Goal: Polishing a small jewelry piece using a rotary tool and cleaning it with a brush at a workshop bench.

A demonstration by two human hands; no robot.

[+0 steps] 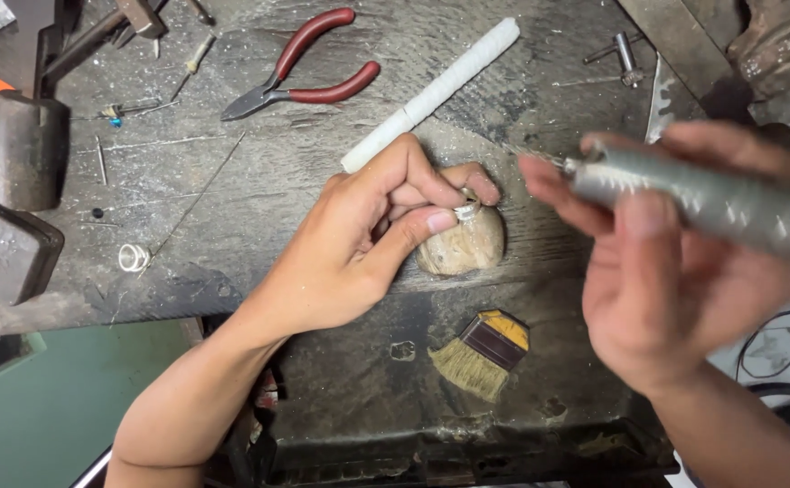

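Note:
My left hand [372, 230] pinches a small silver ring [467, 211] between thumb and fingers, resting it on a rounded wooden bench peg [463, 246]. My right hand [675, 271] grips a grey metal rotary handpiece [702, 199], blurred with motion. Its thin bit [531, 154] points left and hangs just right of and above the ring, apart from it.
Red-handled pliers [305, 77] and a white stick [431, 90] lie on the dark worn bench [232, 226]. A hammer [29, 136] lies at the left beside a silver ring [131, 258]. A small brush [485, 352] rests on the lower tray. Small bits and wires are scattered about.

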